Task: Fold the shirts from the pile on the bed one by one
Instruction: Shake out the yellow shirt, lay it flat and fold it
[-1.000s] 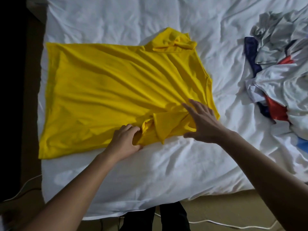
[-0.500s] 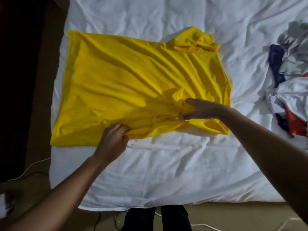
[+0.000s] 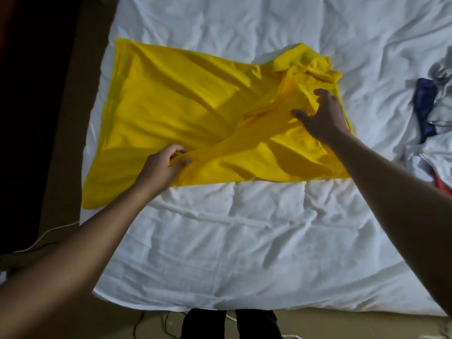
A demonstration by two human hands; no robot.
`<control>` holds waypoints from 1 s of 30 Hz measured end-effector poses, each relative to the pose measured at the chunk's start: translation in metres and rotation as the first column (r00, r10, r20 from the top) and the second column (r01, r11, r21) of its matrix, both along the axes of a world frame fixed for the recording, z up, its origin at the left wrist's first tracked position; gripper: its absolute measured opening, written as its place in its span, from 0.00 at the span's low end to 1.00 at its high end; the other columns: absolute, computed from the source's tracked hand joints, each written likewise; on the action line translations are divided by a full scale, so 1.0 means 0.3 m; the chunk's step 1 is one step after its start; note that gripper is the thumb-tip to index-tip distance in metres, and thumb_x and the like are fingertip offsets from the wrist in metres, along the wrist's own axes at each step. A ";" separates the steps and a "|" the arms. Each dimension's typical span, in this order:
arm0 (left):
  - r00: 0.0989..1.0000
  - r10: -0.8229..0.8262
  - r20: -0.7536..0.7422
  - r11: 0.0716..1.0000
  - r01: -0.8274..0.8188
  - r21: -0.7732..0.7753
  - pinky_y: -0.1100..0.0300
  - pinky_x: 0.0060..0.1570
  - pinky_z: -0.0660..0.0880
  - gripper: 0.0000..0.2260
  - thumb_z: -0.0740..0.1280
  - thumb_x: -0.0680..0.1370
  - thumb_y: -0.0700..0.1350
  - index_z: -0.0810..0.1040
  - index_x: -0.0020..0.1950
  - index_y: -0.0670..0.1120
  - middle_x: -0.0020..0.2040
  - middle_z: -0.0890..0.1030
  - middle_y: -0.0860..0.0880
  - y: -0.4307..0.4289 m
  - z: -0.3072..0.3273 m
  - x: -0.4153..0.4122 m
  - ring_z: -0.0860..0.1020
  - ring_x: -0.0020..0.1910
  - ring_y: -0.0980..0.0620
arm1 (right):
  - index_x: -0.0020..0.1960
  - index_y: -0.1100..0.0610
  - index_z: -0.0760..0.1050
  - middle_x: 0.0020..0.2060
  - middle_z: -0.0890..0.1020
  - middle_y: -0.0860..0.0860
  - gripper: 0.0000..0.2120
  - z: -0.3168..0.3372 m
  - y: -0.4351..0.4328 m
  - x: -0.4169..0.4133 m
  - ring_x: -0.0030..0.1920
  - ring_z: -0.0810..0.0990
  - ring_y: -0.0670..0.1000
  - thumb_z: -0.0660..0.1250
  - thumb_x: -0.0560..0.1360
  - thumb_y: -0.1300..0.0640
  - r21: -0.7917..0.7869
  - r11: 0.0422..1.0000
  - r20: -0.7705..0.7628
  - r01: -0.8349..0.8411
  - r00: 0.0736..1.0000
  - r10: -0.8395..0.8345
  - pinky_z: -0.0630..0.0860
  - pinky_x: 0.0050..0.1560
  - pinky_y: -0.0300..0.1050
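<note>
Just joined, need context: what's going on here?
A person is folding a yellow fabric shirt on a white-sheeted bed. The left hand pinches the cloth on the near side. The right hand appears to grip a fold near the collar, with a taut ridge of cloth between the hands. The fold is not finished. A pile of other shirts waits at the right edge.

Left hand (image 3: 161,165) and right hand (image 3: 322,116) grip the yellow shirt (image 3: 186,101), spread on the bed (image 3: 244,241).
</note>
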State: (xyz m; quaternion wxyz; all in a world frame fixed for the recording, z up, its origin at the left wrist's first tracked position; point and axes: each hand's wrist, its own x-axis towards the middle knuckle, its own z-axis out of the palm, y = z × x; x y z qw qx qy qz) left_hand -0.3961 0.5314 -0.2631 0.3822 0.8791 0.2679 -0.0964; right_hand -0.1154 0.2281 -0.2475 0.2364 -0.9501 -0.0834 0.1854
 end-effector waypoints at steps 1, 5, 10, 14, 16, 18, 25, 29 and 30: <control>0.999 -0.019 -0.028 1.000 0.020 0.013 0.53 0.49 0.72 0.18 0.74 0.78 0.55 0.80 0.63 0.48 0.60 0.83 0.44 0.007 -0.009 -0.003 0.80 0.60 0.46 | 0.78 0.55 0.63 0.73 0.69 0.61 0.39 -0.003 0.002 -0.046 0.72 0.68 0.65 0.74 0.75 0.41 -0.072 0.996 0.030 -0.047 0.998 0.049 0.67 0.68 0.64; 0.991 -0.071 -0.109 0.994 0.079 0.070 0.53 0.47 0.74 0.20 0.80 0.72 0.47 0.78 0.61 0.47 0.54 0.84 0.47 0.036 -0.037 -0.090 0.82 0.55 0.44 | 0.79 0.53 0.64 0.75 0.68 0.59 0.38 -0.015 0.056 -0.305 0.73 0.65 0.64 0.74 0.75 0.43 -0.100 0.934 0.120 -0.343 0.928 0.354 0.67 0.68 0.65; 0.963 -0.124 -0.240 0.917 0.203 0.342 0.42 0.53 0.75 0.20 0.76 0.70 0.49 0.79 0.59 0.44 0.54 0.82 0.39 0.138 -0.043 -0.266 0.80 0.56 0.35 | 0.75 0.52 0.71 0.75 0.68 0.57 0.28 -0.116 0.133 -0.502 0.73 0.66 0.63 0.70 0.78 0.44 -0.125 0.810 0.027 -0.574 0.814 0.581 0.68 0.68 0.65; 0.935 -0.112 -0.337 0.887 0.246 0.390 0.44 0.47 0.76 0.12 0.71 0.69 0.50 0.82 0.50 0.47 0.45 0.81 0.42 0.301 0.002 -0.386 0.80 0.48 0.36 | 0.63 0.48 0.78 0.68 0.73 0.52 0.21 -0.213 0.113 -0.483 0.69 0.69 0.59 0.54 0.79 0.42 -0.271 0.763 -0.001 -0.587 0.793 0.610 0.72 0.62 0.60; 0.962 0.047 -0.267 0.949 0.040 0.311 0.49 0.42 0.74 0.04 0.69 0.71 0.48 0.78 0.43 0.49 0.39 0.79 0.47 0.372 0.059 -0.395 0.79 0.43 0.40 | 0.59 0.46 0.80 0.65 0.75 0.49 0.27 -0.260 0.098 -0.439 0.67 0.70 0.57 0.45 0.78 0.39 -0.312 0.725 -0.033 -0.614 0.770 0.637 0.72 0.61 0.57; 0.969 0.178 -0.169 0.965 -0.139 0.222 0.54 0.38 0.72 0.03 0.70 0.74 0.41 0.78 0.42 0.47 0.36 0.77 0.49 0.427 0.114 -0.351 0.77 0.38 0.46 | 0.57 0.47 0.80 0.61 0.76 0.48 0.26 -0.278 0.093 -0.412 0.65 0.71 0.57 0.46 0.79 0.38 -0.296 0.737 -0.025 -0.607 0.777 0.630 0.72 0.59 0.56; 0.825 0.555 0.105 0.829 -0.540 -0.146 0.55 0.49 0.77 0.06 0.72 0.77 0.40 0.83 0.54 0.47 0.49 0.84 0.47 0.572 0.141 -0.099 0.80 0.45 0.55 | 0.50 0.54 0.79 0.54 0.78 0.53 0.21 -0.207 0.114 -0.431 0.60 0.75 0.60 0.52 0.80 0.43 -0.261 0.737 0.060 -0.623 0.752 0.657 0.76 0.56 0.60; 0.766 0.625 -0.148 0.673 -0.625 -0.396 0.49 0.54 0.79 0.05 0.75 0.78 0.49 0.83 0.51 0.50 0.53 0.85 0.48 0.546 0.059 -0.101 0.83 0.51 0.50 | 0.55 0.57 0.81 0.55 0.80 0.59 0.07 -0.139 0.125 -0.425 0.58 0.77 0.65 0.69 0.79 0.56 -0.043 0.898 0.166 -0.438 0.883 0.438 0.76 0.57 0.60; 0.762 0.627 -0.159 0.670 -0.633 -0.389 0.49 0.53 0.80 0.06 0.75 0.78 0.49 0.83 0.51 0.50 0.52 0.85 0.48 0.532 0.042 -0.107 0.82 0.52 0.49 | 0.59 0.57 0.79 0.57 0.79 0.60 0.11 -0.132 0.111 -0.408 0.59 0.76 0.65 0.69 0.79 0.54 -0.004 0.949 0.188 -0.315 0.932 0.310 0.74 0.59 0.60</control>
